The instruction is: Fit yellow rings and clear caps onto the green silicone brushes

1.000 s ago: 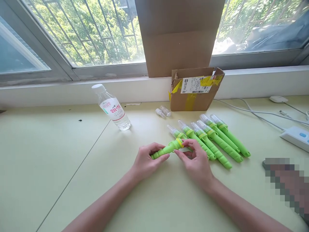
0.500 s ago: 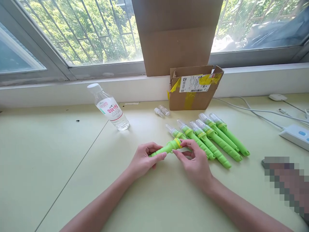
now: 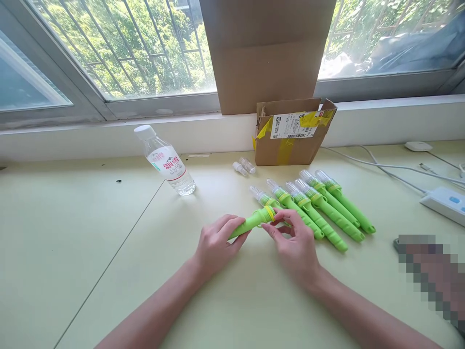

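Observation:
A light-green ridged plastic tube [image 3: 250, 223] with yellow rings at its right end lies across my hands, just above the table. My left hand [image 3: 217, 245] is wrapped around its plain lower end. At the ringed end, my right hand [image 3: 294, 240] is closed, with index finger and thumb against the yellow rings; anything inside its fingers is hidden. Several similar green sticks with clear caps [image 3: 319, 213] lie side by side just beyond my right hand. Two small clear plastic pieces [image 3: 244, 166] rest farther back, in front of the box.
An open cardboard box [image 3: 286, 145] with yellow tape stands by the window sill. A water bottle [image 3: 169, 165] stands at the left. Over on the right are a white power strip [image 3: 445, 206], cables [image 3: 385, 166] and a pixelated object [image 3: 432, 276].
My left hand has turned and regripped, its thumb now tucked lower along the tube. The whitish strip by my right fingers no longer shows. The tube has shifted slightly.

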Available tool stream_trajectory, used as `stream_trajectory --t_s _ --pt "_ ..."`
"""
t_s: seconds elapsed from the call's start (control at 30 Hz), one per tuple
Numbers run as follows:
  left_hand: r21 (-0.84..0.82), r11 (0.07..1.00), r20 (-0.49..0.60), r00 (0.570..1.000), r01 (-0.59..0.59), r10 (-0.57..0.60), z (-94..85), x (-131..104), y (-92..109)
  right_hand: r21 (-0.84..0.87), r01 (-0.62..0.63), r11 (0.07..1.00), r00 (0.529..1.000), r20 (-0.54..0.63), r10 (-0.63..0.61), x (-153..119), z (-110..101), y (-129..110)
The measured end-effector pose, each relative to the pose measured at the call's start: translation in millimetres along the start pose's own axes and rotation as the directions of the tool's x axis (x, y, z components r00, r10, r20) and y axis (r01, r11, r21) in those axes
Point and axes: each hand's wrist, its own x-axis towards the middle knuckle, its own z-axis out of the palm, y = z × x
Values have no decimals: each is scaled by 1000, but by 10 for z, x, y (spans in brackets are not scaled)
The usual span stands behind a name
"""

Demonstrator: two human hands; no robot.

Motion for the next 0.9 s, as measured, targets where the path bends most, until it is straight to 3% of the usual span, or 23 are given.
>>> stream_trajectory --t_s 0.1,0.33,0.43,0.6,0.9 --pt "-15 999 2 999 34 -34 -8 8 33 17 -11 1000 999 35 11 17 -13 9" --pt "-137 957 70 966 257 -249 -60 77 91 -3 -40 999 990 135 40 23 -43 41" --pt "-186 907 161 922 379 -353 -78 98 97 -6 -35 999 991 130 36 29 -42 44" --pt "-274 770 343 806 576 -481 -117 146 110 -20 -32 999 991 129 34 33 -37 47" --pt "-346 598 461 686 723 -562 -145 178 92 -3 -65 998 991 121 65 21 -34 60"
